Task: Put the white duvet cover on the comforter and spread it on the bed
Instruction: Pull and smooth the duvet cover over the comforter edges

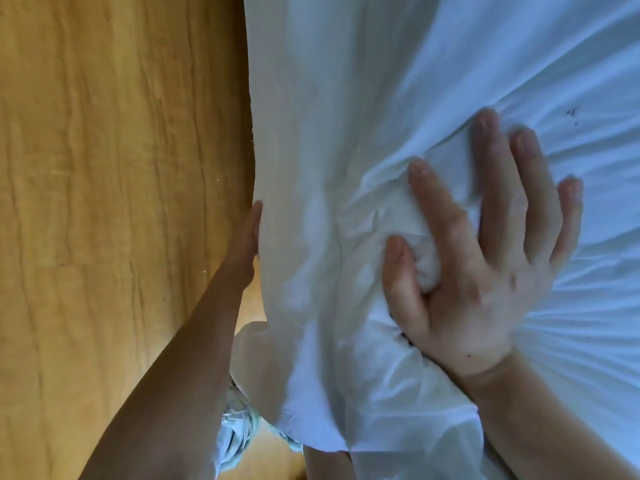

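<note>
The white duvet cover [381, 98] fills the right half of the view, hanging in wrinkled folds with its left edge running top to bottom. A yellow quilted comforter [104, 168] lies flat on the left. My right hand [485, 265] rests on top of the cover with its fingers spread, and the thumb and index finger pinch a bunched lump of the white fabric. My left hand [247, 237] reaches up along the cover's left edge. Most of its fingers are hidden behind the fabric.
A pale patterned piece of clothing [232, 438] shows at the bottom between my forearms. Small dark specks [571, 114] mark the white fabric at the upper right.
</note>
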Motion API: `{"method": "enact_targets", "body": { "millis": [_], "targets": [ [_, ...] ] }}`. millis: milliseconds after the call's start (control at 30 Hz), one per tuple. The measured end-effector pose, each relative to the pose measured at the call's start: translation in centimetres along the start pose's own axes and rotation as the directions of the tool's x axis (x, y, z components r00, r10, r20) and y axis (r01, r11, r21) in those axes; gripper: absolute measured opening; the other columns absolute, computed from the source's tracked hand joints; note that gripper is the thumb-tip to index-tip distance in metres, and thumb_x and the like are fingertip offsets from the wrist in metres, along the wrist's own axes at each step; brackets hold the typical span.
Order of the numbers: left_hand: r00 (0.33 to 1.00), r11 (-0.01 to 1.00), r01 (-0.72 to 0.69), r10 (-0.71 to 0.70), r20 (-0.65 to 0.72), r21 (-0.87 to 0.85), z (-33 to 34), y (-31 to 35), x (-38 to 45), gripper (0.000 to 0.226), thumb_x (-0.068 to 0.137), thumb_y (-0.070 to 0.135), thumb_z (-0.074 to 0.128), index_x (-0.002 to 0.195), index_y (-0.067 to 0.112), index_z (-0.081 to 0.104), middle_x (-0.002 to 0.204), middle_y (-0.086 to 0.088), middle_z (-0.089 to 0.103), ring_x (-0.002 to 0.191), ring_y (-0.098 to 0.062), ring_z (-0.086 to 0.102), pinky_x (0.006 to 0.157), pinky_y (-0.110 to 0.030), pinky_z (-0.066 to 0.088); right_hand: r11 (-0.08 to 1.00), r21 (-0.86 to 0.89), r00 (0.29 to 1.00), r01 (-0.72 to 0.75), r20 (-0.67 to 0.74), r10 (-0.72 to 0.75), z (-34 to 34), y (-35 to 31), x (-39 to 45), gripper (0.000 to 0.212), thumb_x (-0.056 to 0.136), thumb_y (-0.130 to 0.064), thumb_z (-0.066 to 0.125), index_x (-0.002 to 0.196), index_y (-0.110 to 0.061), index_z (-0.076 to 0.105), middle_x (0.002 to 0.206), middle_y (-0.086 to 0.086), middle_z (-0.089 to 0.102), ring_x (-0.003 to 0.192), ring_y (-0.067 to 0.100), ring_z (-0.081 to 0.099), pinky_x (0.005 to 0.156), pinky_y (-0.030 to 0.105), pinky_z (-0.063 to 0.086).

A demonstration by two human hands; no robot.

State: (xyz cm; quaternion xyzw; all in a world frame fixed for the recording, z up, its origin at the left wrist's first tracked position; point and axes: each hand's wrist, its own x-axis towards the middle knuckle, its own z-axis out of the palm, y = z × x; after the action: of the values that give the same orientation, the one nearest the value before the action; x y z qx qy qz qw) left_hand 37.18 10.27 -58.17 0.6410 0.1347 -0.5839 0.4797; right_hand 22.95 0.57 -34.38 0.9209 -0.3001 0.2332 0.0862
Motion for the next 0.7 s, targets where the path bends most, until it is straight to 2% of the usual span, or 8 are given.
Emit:
{"method": "enact_targets", "body": {
  "millis": [67, 133, 200, 267, 400, 533, 633, 700],
  "targets": [
    [0.987, 0.994, -0.066, 0.077, -0.141, 0.083, 0.1, 0.8, -1.1, 0.042, 0.100, 0.022, 0.050, 0.133, -0.004, 0.052, 0.131, -0.025, 0.056, 0.120, -0.040, 0.054, 0.095, -0.035, 0.047, 1.000, 0.000, 1.000, -0.013, -0.003, 0.013, -0.1, 0.0, 0.1, 0.042, 0.090, -0.033, 0.048, 0.125, -0.017, 0.064, 0.140, 0.018, 0.049, 0.135, 0.032, 0.040, 0.115, 0.045, 0.018],
    [0.954, 0.986, -0.149, 0.161, -0.252, 0.069, -0.4, 1.9, -3.0, 0.033, 0.089, 0.024, 0.067, 0.118, 0.008, 0.065, 0.114, -0.009, 0.069, 0.102, -0.025, 0.066, 0.086, -0.034, 0.055, 1.000, -0.011, 1.000, -0.025, 0.017, 0.025, -0.4, -0.1, 0.1, 0.042, 0.090, -0.034, 0.048, 0.124, -0.016, 0.065, 0.140, 0.018, 0.049, 0.135, 0.032, 0.040, 0.115, 0.043, 0.018],
    [0.918, 0.971, -0.207, 0.235, -0.319, 0.118, -1.4, 2.6, -4.7, 0.021, 0.086, 0.020, 0.071, 0.106, 0.015, 0.066, 0.104, -0.002, 0.069, 0.096, -0.021, 0.067, 0.085, -0.034, 0.055, 0.999, -0.026, 0.999, -0.030, 0.032, 0.030, -0.7, -0.2, 0.2, 0.041, 0.090, -0.034, 0.048, 0.124, -0.016, 0.066, 0.140, 0.018, 0.049, 0.135, 0.032, 0.041, 0.116, 0.041, 0.017],
    [0.887, 0.955, -0.241, 0.288, -0.362, 0.170, -2.8, 3.4, -6.4, 0.016, 0.086, 0.014, 0.070, 0.101, 0.012, 0.064, 0.097, -0.004, 0.067, 0.090, -0.022, 0.065, 0.080, -0.034, 0.054, 0.998, -0.047, 0.999, -0.031, 0.029, 0.033, -0.8, -0.3, 0.3, 0.041, 0.091, -0.034, 0.049, 0.123, -0.016, 0.066, 0.141, 0.018, 0.049, 0.135, 0.032, 0.042, 0.116, 0.041, 0.017],
    [0.851, 0.930, -0.326, 0.366, -0.378, 0.168, -5.7, 5.5, -9.6, 0.014, 0.082, 0.014, 0.073, 0.091, 0.011, 0.063, 0.082, 0.001, 0.064, 0.073, -0.012, 0.061, 0.067, -0.029, 0.050, 0.997, -0.080, 0.998, -0.025, 0.049, 0.029, -0.6, -0.3, 0.2, 0.041, 0.091, -0.034, 0.050, 0.125, -0.016, 0.065, 0.142, 0.017, 0.049, 0.135, 0.032, 0.042, 0.115, 0.044, 0.020],
    [0.821, 0.920, -0.321, 0.389, -0.417, 0.224, -8.6, 6.5, -14.9, 0.018, 0.069, 0.027, 0.069, 0.072, 0.016, 0.056, 0.071, 0.001, 0.052, 0.065, -0.013, 0.049, 0.058, -0.029, 0.038, 0.996, -0.088, 0.995, -0.030, 0.097, 0.038, -0.9, -0.5, 0.4, 0.041, 0.092, -0.034, 0.050, 0.126, -0.015, 0.063, 0.142, 0.019, 0.048, 0.135, 0.033, 0.039, 0.113, 0.046, 0.021],
    [0.856, 0.937, -0.266, 0.338, -0.390, 0.227, -9.1, 6.9, -20.2, 0.018, 0.073, 0.023, 0.071, 0.078, 0.012, 0.058, 0.074, -0.002, 0.055, 0.066, -0.017, 0.052, 0.059, -0.029, 0.040, 0.995, -0.089, 0.988, -0.039, 0.143, 0.051, -1.5, -0.6, 0.7, 0.041, 0.092, -0.033, 0.049, 0.126, -0.014, 0.062, 0.144, 0.020, 0.046, 0.136, 0.034, 0.037, 0.114, 0.045, 0.018],
    [0.890, 0.928, -0.219, 0.317, -0.329, 0.300, -9.0, 7.5, -23.8, 0.016, 0.074, 0.022, 0.073, 0.079, 0.013, 0.061, 0.075, -0.004, 0.058, 0.069, -0.019, 0.052, 0.057, -0.028, 0.040, 0.996, -0.084, 0.986, -0.037, 0.159, 0.050, -1.7, -0.7, 0.8, 0.041, 0.092, -0.033, 0.048, 0.127, -0.014, 0.060, 0.145, 0.020, 0.045, 0.136, 0.034, 0.037, 0.114, 0.046, 0.018]
  ]
}}
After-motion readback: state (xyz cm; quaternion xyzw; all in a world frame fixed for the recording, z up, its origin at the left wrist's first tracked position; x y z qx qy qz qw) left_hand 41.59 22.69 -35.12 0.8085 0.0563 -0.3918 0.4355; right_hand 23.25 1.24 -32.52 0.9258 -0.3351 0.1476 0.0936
